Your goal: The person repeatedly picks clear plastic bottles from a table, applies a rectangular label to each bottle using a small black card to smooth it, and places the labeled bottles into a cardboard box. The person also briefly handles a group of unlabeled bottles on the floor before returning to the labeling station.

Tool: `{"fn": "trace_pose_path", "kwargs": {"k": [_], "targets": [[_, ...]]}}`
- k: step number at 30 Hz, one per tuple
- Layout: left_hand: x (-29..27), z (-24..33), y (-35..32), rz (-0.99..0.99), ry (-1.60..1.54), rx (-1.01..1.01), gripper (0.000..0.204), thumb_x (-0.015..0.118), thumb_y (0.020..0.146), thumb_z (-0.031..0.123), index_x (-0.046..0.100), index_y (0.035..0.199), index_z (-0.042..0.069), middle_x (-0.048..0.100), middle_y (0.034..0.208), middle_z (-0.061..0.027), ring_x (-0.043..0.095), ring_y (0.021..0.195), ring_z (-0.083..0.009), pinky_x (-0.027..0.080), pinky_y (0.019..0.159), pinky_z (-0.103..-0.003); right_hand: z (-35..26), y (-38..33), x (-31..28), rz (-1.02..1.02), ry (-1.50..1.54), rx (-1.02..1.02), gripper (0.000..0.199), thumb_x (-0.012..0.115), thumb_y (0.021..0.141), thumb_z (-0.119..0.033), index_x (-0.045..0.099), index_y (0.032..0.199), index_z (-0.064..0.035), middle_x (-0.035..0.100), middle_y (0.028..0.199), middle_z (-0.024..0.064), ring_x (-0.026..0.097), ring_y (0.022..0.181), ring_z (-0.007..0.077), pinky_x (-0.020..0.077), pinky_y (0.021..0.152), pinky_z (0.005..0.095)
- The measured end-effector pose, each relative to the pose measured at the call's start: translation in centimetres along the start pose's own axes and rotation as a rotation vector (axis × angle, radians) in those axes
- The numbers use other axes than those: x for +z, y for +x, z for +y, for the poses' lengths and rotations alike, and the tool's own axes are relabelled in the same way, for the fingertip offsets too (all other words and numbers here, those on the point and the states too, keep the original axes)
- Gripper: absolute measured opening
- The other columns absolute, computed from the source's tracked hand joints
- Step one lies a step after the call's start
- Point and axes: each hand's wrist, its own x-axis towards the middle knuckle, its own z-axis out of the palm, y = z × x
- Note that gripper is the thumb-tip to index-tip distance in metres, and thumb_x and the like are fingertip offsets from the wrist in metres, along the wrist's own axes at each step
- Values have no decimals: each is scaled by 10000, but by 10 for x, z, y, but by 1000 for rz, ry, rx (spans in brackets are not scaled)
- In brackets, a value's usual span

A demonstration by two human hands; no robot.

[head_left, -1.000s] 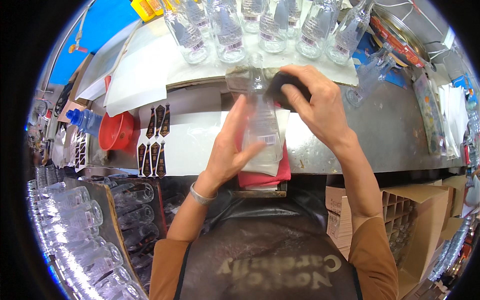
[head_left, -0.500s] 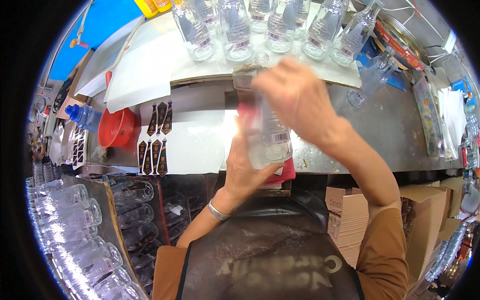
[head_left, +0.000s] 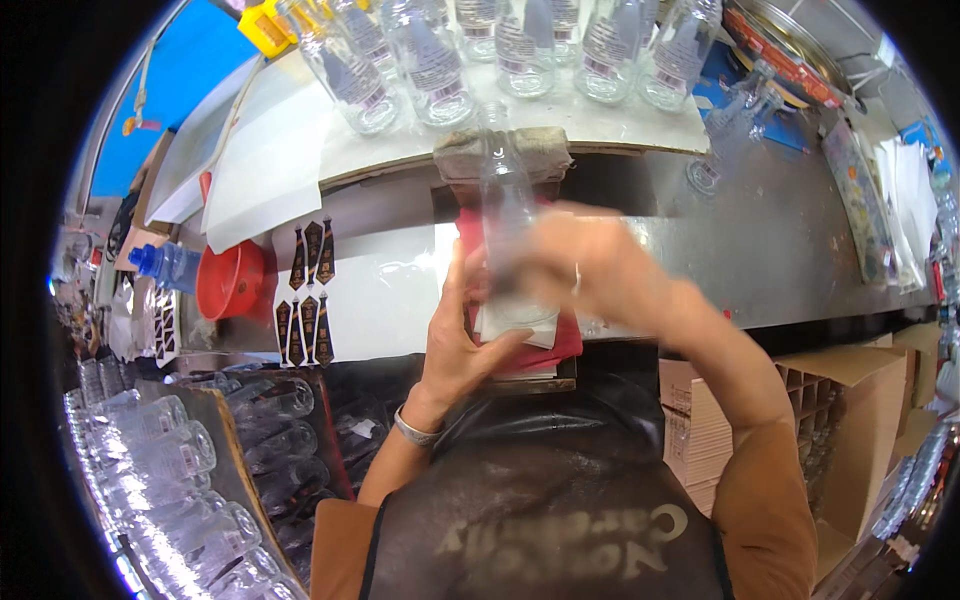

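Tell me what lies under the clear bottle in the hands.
Under the clear bottle shows a red cloth on the metal bench. The left hand and the blurred right hand cover its lower part, so anything directly beneath is hidden.

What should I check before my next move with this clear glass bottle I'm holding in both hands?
1. Left hand under the clear glass bottle, cupping its base: ok.
2. Right hand on the bottle's side: blurred, so firmness of grip cannot tell.
3. Bottle over the red cloth: ok.
4. Bottle's neck apart from the row of labelled bottles on the white board: ok.
5. Label sheets lying flat at the left: ok.
6. Label seated on the held bottle: cannot tell.
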Motion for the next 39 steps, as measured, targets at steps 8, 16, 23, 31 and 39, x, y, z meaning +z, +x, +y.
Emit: {"fn": "trace_pose_path", "kwargs": {"k": [8, 16, 23, 31, 39], "targets": [[-13, -11, -2, -147, -25, -134, 998, 817, 728, 19, 276, 1566, -14, 441, 1506, -125, 492, 1328, -218, 410, 1078, -341, -1, -52, -4, -29, 254, 91, 305, 716, 714, -21, 692, 1013, -76, 697, 1046, 118, 660, 997, 278, 529, 860, 383], [-5, -3, 1, -62, 98, 3, 964, 849, 721, 78, 348, 1543, 26, 524, 1414, -139, 549, 1224, -236, 454, 1014, -339, 14, 10, -23, 51, 33, 165, 264, 705, 886, -127, 675, 1117, -2, 718, 1009, 161, 701, 851, 303, 555, 788, 372], [8, 18, -1, 29, 5, -79, 986, 861, 727, 59, 304, 1539, 1, 473, 1460, -170, 538, 1272, -264, 479, 1022, -380, 10, 37, -5, 24, -485, -194, 134, 689, 761, -148, 655, 863, -66, 654, 841, 95, 641, 828, 281, 547, 703, 410], [-6, 14, 3, -32, 108, 63, 994, 819, 755, 70, 246, 1564, -5, 412, 1515, -194, 476, 1355, -286, 425, 1096, -412, 34, 19, -22, 288, -257, 12, 154, 705, 752, -93, 665, 897, -60, 643, 841, 121, 646, 846, 336, 537, 757, 421], [-16, 10, 68, 109, -462, -366, 607, 681, 959, 190, 420, 1445, -64, 577, 1351, -162, 572, 1210, -199, 462, 1006, -322, -22, -59, -32, -25, 419, 553, 294, 640, 919, -80, 645, 1204, -6, 693, 1043, 103, 663, 958, 196, 522, 839, 331]]}}
